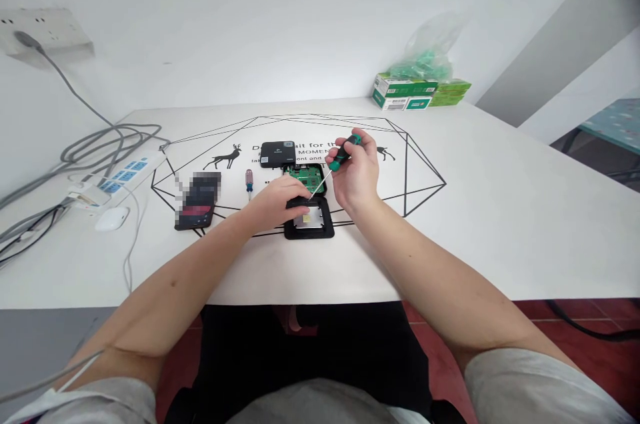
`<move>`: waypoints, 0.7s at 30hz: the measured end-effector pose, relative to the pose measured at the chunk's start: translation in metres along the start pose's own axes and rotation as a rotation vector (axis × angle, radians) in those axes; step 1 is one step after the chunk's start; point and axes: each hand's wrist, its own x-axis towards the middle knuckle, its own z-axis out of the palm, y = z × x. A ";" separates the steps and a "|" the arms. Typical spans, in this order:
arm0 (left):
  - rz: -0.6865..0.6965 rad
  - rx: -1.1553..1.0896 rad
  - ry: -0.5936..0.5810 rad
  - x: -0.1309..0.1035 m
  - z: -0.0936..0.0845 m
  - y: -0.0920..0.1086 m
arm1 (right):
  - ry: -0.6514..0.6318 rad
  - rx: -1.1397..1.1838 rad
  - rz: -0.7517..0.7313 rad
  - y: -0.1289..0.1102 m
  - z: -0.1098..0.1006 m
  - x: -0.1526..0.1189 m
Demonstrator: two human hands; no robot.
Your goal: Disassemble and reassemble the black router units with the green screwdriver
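Head view: a white table (pixel 520 231) printed with deer and black lines is set against a white wall (pixel 280 31), over red floor tiles (pixel 440 371). A screwdriver (pixel 345 152) is gripped in the curled right hand (pixel 361 174), its shaft slanted down to the left fingertips. The left hand (pixel 275 203) is laid over the opened black case (pixel 310 234), mid-table in front of the body; whether anything is pinched there cannot be told. A circuit board (pixel 313 174) is seen in the case's far half. The case is set back from the near table edge. The left side is crowded by a small screwdriver (pixel 249 176), phone (pixel 200 207) and power strip (pixel 125 177). Boxes (pixel 406 94) are stacked near the back edge. On the right, a broad stretch of tabletop is left for the elbow.
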 end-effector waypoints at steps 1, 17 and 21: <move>-0.006 -0.003 0.017 0.000 0.001 0.001 | 0.017 0.012 0.000 -0.001 0.001 0.000; 0.044 0.142 0.027 0.003 -0.002 0.008 | -0.023 -0.078 -0.144 0.012 -0.009 0.004; 0.071 0.157 0.041 0.004 -0.001 0.005 | -0.050 -0.117 -0.179 0.010 -0.007 0.000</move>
